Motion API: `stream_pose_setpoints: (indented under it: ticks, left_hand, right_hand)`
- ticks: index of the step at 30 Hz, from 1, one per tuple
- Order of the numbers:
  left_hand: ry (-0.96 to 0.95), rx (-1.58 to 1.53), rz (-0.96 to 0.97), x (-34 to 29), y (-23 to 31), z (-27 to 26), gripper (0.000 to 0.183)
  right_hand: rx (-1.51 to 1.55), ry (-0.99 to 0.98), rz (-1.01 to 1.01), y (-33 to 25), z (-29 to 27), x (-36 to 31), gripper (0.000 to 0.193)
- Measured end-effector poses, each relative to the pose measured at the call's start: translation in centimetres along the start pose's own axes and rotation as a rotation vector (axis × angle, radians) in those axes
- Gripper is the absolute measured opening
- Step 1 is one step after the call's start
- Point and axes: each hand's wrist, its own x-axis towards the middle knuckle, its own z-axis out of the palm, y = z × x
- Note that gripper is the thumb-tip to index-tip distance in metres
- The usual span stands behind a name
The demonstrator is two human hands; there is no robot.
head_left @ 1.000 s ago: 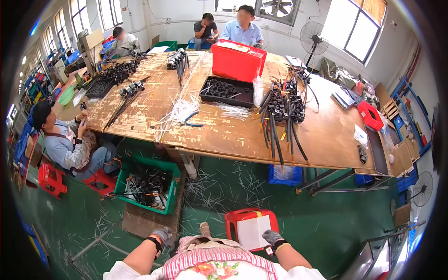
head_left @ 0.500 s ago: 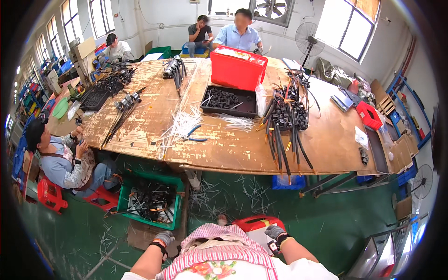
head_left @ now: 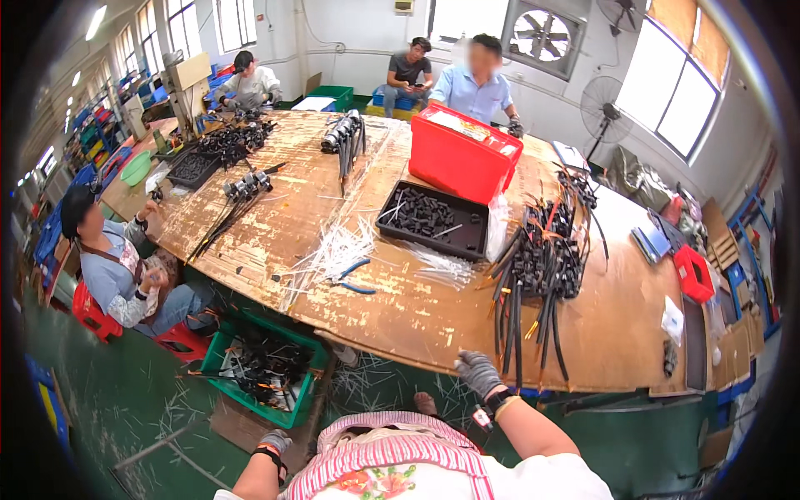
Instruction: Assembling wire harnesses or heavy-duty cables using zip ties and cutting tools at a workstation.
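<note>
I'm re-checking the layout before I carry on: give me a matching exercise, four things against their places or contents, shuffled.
1. gloved right hand
2. blue-handled pliers
3. near green crate
4. large red box

A. lower than the tabletop, holding dark cables
B. behind a black tray of small black parts
C. by the table's near edge
D. beside loose white strips

Pairs: 1-C, 2-D, 3-A, 4-B

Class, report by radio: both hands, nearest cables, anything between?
Right hand at front edge of table, nothing visibly held. Left hand low, near green crate. Black cable bundle right of right hand. Nothing seen between.
</note>
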Motion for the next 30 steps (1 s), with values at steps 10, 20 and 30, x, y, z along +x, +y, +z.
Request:
stream_pose_setpoints:
  ticks: [10, 20, 30]
  left_hand:
    - [-0.026, -0.326, -0.055, -3.3, 14.0, 5.1, 0.049]
    - [-0.068, -0.255, 0.054, -0.8, 16.1, 8.5, 0.04]
    - [-0.075, -0.242, -0.003, 0.9, 20.6, -0.1, 0.039]
  right_hand:
    - [-0.437, -0.28, -0.665, 2.6, -2.7, 11.3, 0.055]
    - [-0.497, -0.385, -0.585, 4.0, -0.8, 15.1, 0.065]
    - [-0.443, -0.393, -0.541, 3.9, -0.7, 14.8, 0.074]
